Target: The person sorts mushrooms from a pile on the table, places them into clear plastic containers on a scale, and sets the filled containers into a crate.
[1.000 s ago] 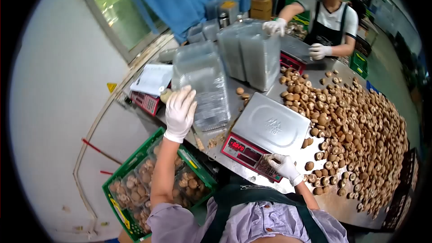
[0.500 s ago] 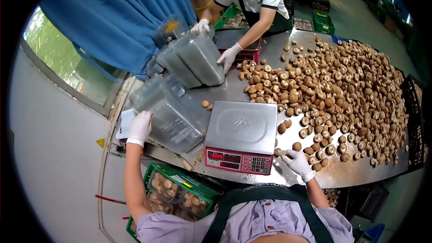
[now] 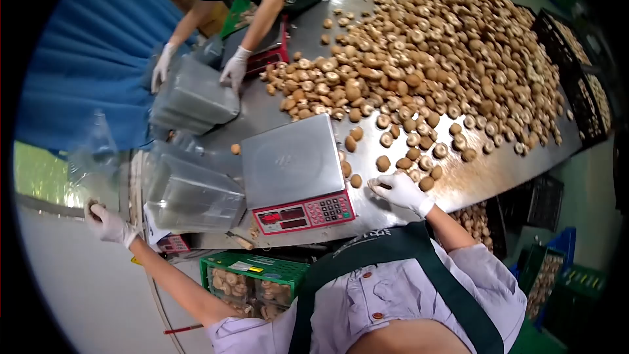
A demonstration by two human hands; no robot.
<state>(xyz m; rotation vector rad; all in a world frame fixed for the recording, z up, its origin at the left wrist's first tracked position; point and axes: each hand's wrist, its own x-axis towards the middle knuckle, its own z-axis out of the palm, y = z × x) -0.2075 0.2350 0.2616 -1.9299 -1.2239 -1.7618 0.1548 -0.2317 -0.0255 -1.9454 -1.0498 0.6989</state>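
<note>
At the far left, my left hand [image 3: 113, 224], in a white glove, has its fingers closed at the lower end of a clear plastic container [image 3: 95, 151], which is blurred; a small brown thing shows at the fingertips. Beside it, a stack of clear containers [image 3: 190, 193] leans on the metal table. My gloved right hand [image 3: 401, 193] is low over the table, its fingers loosely bent with a gap between thumb and forefinger and nothing visible between them. Loose brown mushrooms [image 3: 426, 82] lie just beyond it. Left of that hand sits a scale [image 3: 288, 164] with a bare plate.
Across the table [image 3: 511, 180], a co-worker's two gloved hands hold another container stack [image 3: 193, 95] near a second scale [image 3: 265, 59]. A green crate [image 3: 259, 265] of packed mushrooms stands below the near edge. Dark crates [image 3: 583, 82] line the right end.
My left hand has moved left from the container stack, with one container now raised. My right hand is near the loose mushrooms, away from the scale keys. The view has swung right.
</note>
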